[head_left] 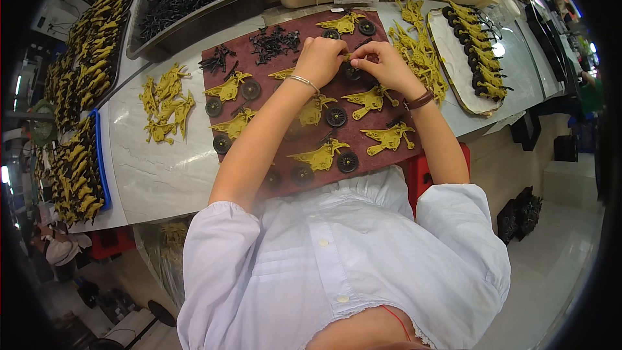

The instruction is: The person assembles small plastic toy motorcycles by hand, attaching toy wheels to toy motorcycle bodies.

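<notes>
Over the far middle of a dark red mat, my left hand and my right hand meet with fingertips pinched together. Between them a bit of a yellow toy motorcycle body shows, mostly covered by my fingers. A black wheel sits just below the fingertips. Several more yellow motorcycle bodies lie on the mat, among them one below my right hand and one nearer to me. Black wheels are set beside or against many of them.
Small black parts are heaped on the mat's far left. Loose yellow bodies lie left of it and more to the right. Bins of black parts line the back. A white tray at right carries a row of wheeled yellow motorcycles.
</notes>
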The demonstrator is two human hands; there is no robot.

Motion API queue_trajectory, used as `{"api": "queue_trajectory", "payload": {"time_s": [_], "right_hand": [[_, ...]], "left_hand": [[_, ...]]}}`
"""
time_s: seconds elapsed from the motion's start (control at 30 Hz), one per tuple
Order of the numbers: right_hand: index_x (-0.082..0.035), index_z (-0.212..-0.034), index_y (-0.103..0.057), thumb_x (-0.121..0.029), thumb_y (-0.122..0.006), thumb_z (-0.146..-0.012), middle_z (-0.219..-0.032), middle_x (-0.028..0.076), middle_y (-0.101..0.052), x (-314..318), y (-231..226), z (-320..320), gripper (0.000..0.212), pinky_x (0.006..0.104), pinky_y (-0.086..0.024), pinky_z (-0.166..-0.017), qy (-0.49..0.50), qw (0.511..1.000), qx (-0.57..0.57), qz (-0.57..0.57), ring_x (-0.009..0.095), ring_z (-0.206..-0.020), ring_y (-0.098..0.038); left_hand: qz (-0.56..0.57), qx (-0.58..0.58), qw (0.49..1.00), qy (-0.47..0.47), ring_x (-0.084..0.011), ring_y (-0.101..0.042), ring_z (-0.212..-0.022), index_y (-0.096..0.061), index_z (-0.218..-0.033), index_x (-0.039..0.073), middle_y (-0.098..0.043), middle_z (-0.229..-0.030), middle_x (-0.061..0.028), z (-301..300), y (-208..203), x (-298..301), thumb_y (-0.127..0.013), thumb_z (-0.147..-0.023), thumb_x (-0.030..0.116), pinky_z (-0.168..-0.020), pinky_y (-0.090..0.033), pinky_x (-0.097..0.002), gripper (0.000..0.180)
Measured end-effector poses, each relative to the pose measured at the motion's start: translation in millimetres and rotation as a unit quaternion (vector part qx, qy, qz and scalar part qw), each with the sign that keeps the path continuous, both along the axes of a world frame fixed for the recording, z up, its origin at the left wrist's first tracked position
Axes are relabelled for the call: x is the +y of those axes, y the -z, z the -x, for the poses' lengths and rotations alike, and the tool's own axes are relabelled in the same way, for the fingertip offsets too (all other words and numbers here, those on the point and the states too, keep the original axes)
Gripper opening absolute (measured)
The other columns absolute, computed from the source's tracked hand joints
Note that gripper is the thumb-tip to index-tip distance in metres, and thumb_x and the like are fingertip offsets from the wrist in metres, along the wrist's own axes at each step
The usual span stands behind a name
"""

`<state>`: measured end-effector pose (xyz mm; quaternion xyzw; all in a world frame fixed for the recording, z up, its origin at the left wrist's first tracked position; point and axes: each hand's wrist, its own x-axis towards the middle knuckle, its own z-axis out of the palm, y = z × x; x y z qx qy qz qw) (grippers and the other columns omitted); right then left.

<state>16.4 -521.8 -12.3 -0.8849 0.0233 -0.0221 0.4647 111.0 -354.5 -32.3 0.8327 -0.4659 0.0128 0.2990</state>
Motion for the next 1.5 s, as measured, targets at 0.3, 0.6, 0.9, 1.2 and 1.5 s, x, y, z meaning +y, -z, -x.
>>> {"api": "queue_trajectory", "payload": {"time_s": [0.3, 0.6, 0.9, 1.2, 1.5], "right_hand": [[-0.002, -0.09, -0.07, -0.014, -0.073, -0.078, -0.083, 0.01, -0.065, 14, 11, -4, 0.018, 0.0332, -0.05, -0.068, 0.029, 0.983, -0.076, 0.164, 0.022, -0.071, -0.062], [-0.002, -0.088, -0.065, -0.017, -0.071, -0.078, -0.079, 0.013, -0.063, 14, -7, -12, 0.019, 0.0354, -0.051, -0.07, 0.064, 0.98, -0.111, 0.15, 0.027, -0.075, -0.063], [0.001, -0.102, -0.067, -0.013, -0.076, -0.076, -0.09, 0.014, -0.069, -47, -64, -178, 0.031, 0.0358, -0.055, -0.07, 0.077, 0.967, -0.174, 0.17, 0.023, -0.081, -0.069], [-0.034, -0.139, -0.046, -0.059, -0.08, -0.06, -0.14, 0.023, -0.043, -40, -8, -304, 0.089, 0.0523, -0.042, -0.102, -0.096, 0.919, 0.022, 0.382, 0.044, -0.125, -0.046], [-0.001, -0.108, -0.067, -0.04, -0.084, -0.063, -0.107, 0.021, -0.067, -29, -15, -306, 0.063, 0.0406, -0.051, -0.087, -0.093, 0.941, -0.092, 0.311, 0.034, -0.1, -0.064]], "left_hand": [[0.027, 0.011, 1.0, 0.004, -0.0291, -0.065, -0.085, -0.069, -0.092, 0.011, -0.069, -0.084, -0.0104, -2, 4, 1, -0.065, -0.08, 0.014, -0.08, -0.042, -0.0412, 0.013], [0.015, 0.02, 1.0, 0.0, -0.0298, -0.065, -0.086, -0.068, -0.096, 0.009, -0.069, -0.084, -0.0103, -2, 1, 0, -0.065, -0.08, 0.01, -0.082, -0.041, -0.0408, 0.016], [0.089, -0.046, 0.995, -0.02, -0.0259, -0.062, -0.095, -0.067, -0.098, 0.009, -0.068, -0.099, -0.0072, 26, -37, 39, -0.061, -0.085, 0.014, -0.085, -0.041, -0.0394, 0.016], [0.089, -0.011, 0.996, -0.024, -0.0243, -0.061, -0.099, -0.067, -0.102, 0.007, -0.067, -0.105, -0.0071, 71, -85, 113, -0.066, -0.082, 0.009, -0.09, -0.041, -0.0362, 0.02], [0.089, 0.032, 0.993, -0.07, -0.0241, -0.063, -0.093, -0.068, -0.101, 0.006, -0.069, -0.102, -0.0072, 87, -77, 142, -0.068, -0.08, 0.007, -0.088, -0.041, -0.0348, 0.02]]}}
